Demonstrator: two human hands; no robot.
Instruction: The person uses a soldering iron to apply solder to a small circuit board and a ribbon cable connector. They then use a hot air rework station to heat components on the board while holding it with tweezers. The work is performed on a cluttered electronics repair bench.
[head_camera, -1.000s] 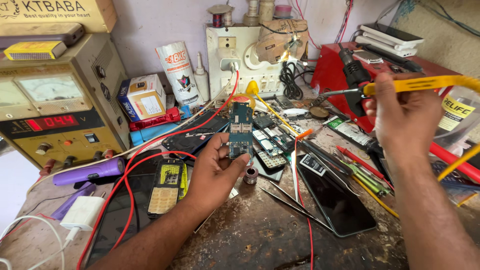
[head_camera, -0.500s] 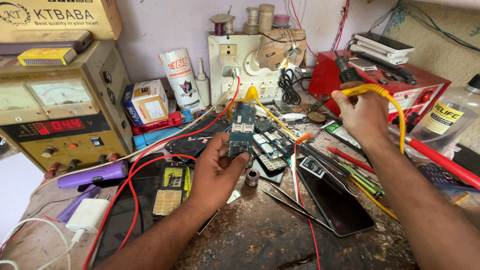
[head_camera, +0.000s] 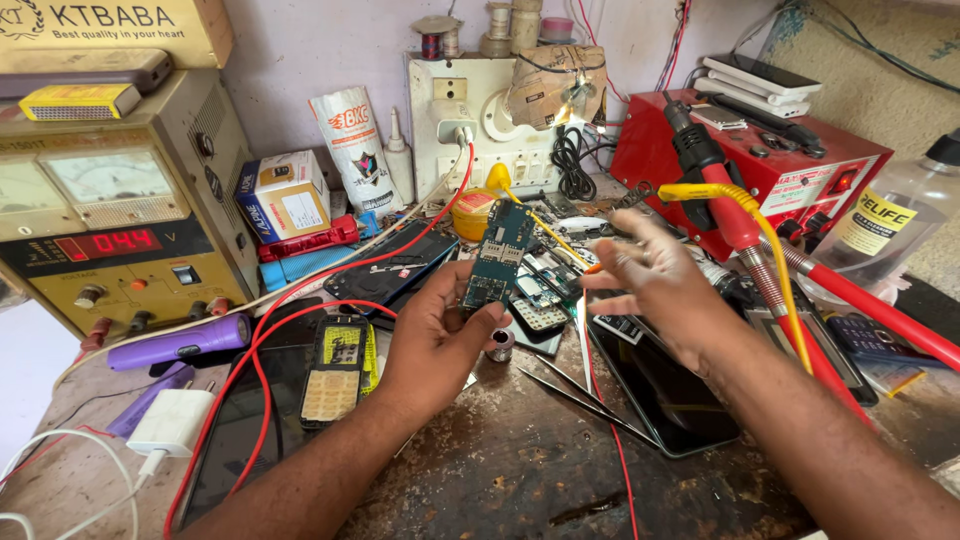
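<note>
My left hand (head_camera: 430, 345) holds a small blue-green circuit board (head_camera: 497, 255) upright by its lower edge, above the middle of the workbench. Just to the right of the board, my right hand (head_camera: 655, 285) is blurred, with its fingers spread and nothing in them. A soldering iron (head_camera: 700, 190) with a yellow grip and yellow cable rests at the red box (head_camera: 790, 170), just behind my right hand. More bare phone boards (head_camera: 540, 300) lie on the bench behind the held board.
A beige power supply (head_camera: 110, 220) with a red digit display stands at the left, its red leads crossing the bench. Near my arms lie a keypad phone (head_camera: 335, 370), a dark phone screen (head_camera: 670, 400), tweezers (head_camera: 580, 395), a purple torch (head_camera: 180, 342) and a white charger (head_camera: 170, 420). A white socket board (head_camera: 470, 110) stands at the back.
My right hand has let go of the yellow soldering iron, which now rests at the red box, and has come down left towards the board. My left hand still holds the board.
</note>
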